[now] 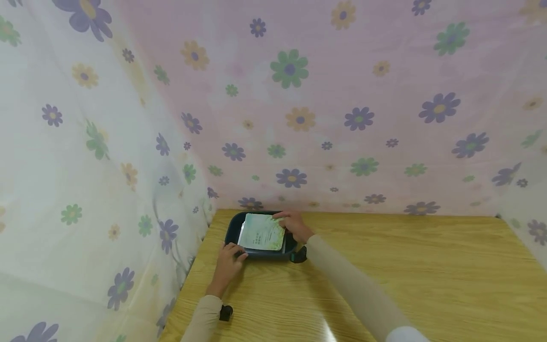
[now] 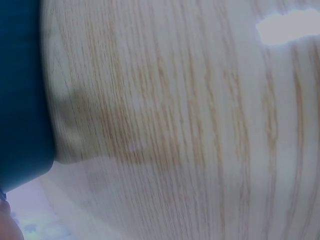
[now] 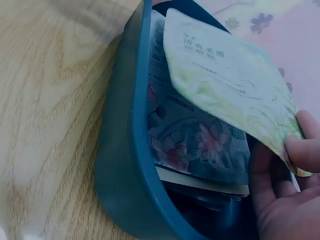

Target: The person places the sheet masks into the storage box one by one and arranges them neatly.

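A dark teal plastic tub stands at the back left of the table. My right hand pinches one corner of a pale green sachet, which looks like a face mask packet. In the right wrist view, that sachet tilts up over the tub, thumb on top and fingers beneath. Under it lies a stack of flat packets, the top one a blue-grey sachet with pink flowers. My left hand grips the tub's front left corner, fingers over the rim. Only a bit of finger shows in the left wrist view.
The wood-grain table spreads to the right and front. A flowered curtain hangs close behind the tub and along the left side. Black wrist-worn devices sit by both forearms.
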`<action>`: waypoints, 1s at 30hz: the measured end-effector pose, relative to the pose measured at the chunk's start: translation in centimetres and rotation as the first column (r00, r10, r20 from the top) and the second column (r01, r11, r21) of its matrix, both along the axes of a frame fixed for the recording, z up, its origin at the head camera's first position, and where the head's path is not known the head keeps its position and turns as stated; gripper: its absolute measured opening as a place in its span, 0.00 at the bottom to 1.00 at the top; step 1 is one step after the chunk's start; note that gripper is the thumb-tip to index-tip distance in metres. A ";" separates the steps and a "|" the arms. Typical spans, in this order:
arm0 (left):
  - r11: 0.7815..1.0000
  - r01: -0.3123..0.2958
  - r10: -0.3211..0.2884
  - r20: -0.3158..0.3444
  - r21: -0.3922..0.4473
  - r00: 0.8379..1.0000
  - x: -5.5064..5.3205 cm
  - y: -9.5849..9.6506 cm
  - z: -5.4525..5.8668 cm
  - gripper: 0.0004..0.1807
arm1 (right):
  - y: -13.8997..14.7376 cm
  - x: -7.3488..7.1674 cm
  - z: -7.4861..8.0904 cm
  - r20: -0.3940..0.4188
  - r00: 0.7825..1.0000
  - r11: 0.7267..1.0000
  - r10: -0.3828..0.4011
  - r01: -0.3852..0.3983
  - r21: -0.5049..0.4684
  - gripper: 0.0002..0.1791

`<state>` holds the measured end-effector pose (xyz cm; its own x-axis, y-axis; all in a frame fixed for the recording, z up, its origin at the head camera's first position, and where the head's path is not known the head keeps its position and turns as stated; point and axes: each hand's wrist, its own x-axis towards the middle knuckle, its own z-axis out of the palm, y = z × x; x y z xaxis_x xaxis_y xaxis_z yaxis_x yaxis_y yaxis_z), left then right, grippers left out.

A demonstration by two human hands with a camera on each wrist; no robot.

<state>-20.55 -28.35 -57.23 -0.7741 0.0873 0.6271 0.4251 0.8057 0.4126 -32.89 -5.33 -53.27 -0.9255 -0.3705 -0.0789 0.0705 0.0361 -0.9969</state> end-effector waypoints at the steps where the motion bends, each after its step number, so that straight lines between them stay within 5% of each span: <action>1: 1.000 0.000 0.000 0.002 0.002 1.000 0.0 0.0 -0.1 0.11 | -0.1 0.1 -0.1 -0.012 1.000 1.000 0.008 -0.008 0.004 0.19; 10: 1.000 -0.012 0.010 0.045 0.027 0.999 0.3 0.1 0.3 0.09 | -0.9 0.4 -0.2 -0.124 0.991 0.991 0.050 -0.033 0.133 0.24; 17: 1.000 -0.016 0.016 0.052 0.006 0.999 0.1 0.1 0.4 0.09 | -1.0 0.4 0.5 -0.184 0.981 0.954 0.054 0.004 0.299 0.24; 24: 1.000 -0.019 0.018 0.052 0.015 0.998 0.0 0.1 0.3 0.10 | -0.7 0.9 1.0 -0.334 0.935 0.890 0.123 0.045 0.453 0.19; 30: 1.000 -0.011 0.010 0.049 0.023 0.999 0.1 0.0 0.4 0.09 | -0.3 1.2 1.3 -0.361 0.918 0.891 0.166 0.018 0.454 0.22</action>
